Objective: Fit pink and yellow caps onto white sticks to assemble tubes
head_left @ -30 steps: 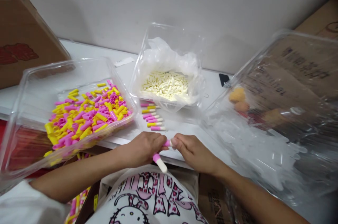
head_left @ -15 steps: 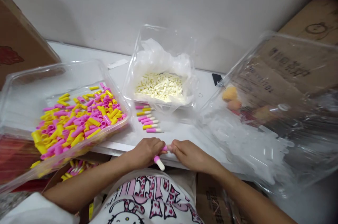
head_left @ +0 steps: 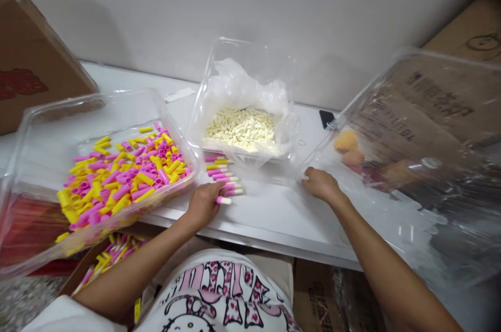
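My left hand (head_left: 204, 204) is closed at the front of the table, with its fingers around a pink tube with a white tip (head_left: 224, 200). Just beyond it lies a row of pink and yellow tubes with pale tips (head_left: 225, 177), side by side on the white tabletop. To the left is a clear bin (head_left: 191, 178) full of loose pink and yellow tubes (head_left: 123, 175). My right hand (head_left: 321, 185), fingers curled and nothing visible in them, is over the table beside the right-hand clear plastic. Small cream-white pieces (head_left: 246, 128) fill a bag-lined clear bin (head_left: 201, 113).
At the right stands a large clear bin (head_left: 376, 92) with translucent plastic pieces (head_left: 391, 222) and orange items (head_left: 346, 141). A cardboard box (head_left: 35, 60) rises at the left. Below the table edge sits a box of more tubes (head_left: 111, 259). A small black object (head_left: 325, 119) lies near the wall.
My hands were together on a pink tube and have parted. The left moved forward and left to the row, which looks longer. The right moved forward and right, leaving the tube.
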A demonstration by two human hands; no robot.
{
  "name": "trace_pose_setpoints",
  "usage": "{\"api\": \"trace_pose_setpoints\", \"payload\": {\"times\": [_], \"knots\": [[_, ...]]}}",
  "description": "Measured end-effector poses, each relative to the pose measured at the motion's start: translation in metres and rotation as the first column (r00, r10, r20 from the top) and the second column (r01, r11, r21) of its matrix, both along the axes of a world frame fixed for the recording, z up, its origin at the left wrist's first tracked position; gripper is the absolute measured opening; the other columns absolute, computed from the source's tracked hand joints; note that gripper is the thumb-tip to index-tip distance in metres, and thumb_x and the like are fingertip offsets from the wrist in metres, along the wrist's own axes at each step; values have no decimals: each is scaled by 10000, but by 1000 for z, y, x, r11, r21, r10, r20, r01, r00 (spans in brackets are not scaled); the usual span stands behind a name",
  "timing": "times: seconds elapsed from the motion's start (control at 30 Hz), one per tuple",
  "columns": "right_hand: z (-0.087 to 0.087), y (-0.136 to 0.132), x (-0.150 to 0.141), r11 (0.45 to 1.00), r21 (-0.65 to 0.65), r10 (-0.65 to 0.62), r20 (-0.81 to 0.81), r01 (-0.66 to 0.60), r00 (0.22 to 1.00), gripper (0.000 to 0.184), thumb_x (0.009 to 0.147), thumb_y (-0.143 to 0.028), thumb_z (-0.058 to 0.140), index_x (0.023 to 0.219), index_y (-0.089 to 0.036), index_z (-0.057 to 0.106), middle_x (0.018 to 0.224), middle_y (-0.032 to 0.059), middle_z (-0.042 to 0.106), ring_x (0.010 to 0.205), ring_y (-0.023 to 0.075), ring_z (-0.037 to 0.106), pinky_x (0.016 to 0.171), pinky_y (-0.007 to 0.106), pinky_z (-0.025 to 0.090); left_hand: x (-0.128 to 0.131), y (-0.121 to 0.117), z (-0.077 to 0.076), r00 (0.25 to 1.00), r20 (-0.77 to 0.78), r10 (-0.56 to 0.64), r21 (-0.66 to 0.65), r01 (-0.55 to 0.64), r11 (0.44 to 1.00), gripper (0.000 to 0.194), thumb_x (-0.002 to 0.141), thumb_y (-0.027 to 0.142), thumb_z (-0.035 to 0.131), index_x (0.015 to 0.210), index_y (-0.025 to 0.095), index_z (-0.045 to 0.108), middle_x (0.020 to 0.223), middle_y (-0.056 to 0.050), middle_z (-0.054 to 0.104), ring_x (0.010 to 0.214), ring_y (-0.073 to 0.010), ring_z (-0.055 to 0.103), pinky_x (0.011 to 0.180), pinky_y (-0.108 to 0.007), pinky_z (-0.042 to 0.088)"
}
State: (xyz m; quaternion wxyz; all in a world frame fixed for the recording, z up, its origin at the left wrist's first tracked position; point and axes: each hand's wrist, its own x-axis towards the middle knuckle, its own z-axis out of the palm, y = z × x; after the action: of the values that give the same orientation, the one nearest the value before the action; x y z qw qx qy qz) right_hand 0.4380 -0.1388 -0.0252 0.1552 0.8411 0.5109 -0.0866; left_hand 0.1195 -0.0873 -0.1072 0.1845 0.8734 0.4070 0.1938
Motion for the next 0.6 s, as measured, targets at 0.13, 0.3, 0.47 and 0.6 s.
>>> {"api": "trace_pose_setpoints", "payload": {"times": [0.13,0.3,0.47,0.6], "knots": [[25,-21,-8,982,187,25,-1,-24,1000,341,906,-320,319,1026,-116,565,1046,180,604,927,277,596,712,348,419,-10,-6,22,995,78,63,-469,-19,883,240,861,382,449,980,175,469,691,12,562,640,-175,551,593,-270,423],[40,-43,-62,805,521,508,-360,-283,782,288,935,-329,356,1087,-176,547,1030,89,628,954,189,588,831,309,437,-6,-12,33,941,300,-157,-519,299,800,276,909,401,377,977,162,497,955,-55,604,864,-178,545,778,-288,427],[26,-41,-104,755,586,618,-486,-294,618,208,911,-316,450,1035,-180,546,932,59,641,792,149,592,725,281,465,2,-27,27,948,195,-252,-467,316,826,317,915,421,364,836,164,531,737,-12,588,666,-153,520,615,-241,385],[19,-38,-105,762,597,594,-492,-250,636,176,901,-311,468,972,-177,558,890,48,641,767,142,586,698,266,458,7,-36,15,925,59,-375,-362,370,856,271,912,351,376,812,172,553,751,-34,626,668,-167,558,600,-239,362]]}}
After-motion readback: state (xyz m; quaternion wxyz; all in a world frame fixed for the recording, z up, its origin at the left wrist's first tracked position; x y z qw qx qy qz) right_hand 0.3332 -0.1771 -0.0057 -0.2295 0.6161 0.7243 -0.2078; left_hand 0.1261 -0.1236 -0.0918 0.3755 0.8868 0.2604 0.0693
